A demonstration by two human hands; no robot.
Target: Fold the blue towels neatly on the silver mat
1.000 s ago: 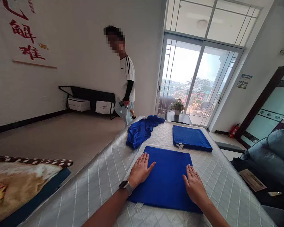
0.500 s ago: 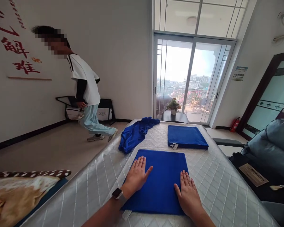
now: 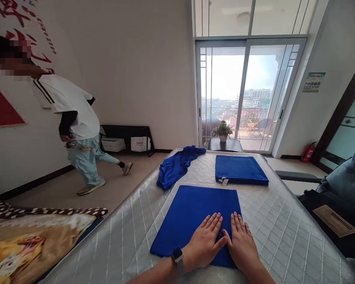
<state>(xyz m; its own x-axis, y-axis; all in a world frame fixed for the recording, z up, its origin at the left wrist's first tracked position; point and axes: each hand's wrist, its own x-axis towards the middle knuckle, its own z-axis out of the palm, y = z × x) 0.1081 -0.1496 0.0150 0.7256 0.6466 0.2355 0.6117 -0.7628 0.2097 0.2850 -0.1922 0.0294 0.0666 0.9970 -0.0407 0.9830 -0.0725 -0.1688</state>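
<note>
A folded blue towel lies flat on the quilted silver mattress right in front of me. My left hand and my right hand both rest flat on its near right part, fingers stretched out, thumbs almost touching. A watch sits on my left wrist. Farther back lies a second folded blue towel with a white label at its near edge. A crumpled blue towel sits at the mattress's far left edge.
A person in a white shirt and light trousers walks along the left wall. A patterned blanket lies at the lower left. A potted plant stands before the glass balcony doors. A dark sofa is on the right.
My left hand slid right across the towel until it met my right hand. The person walked left along the wall. My view shifted a little.
</note>
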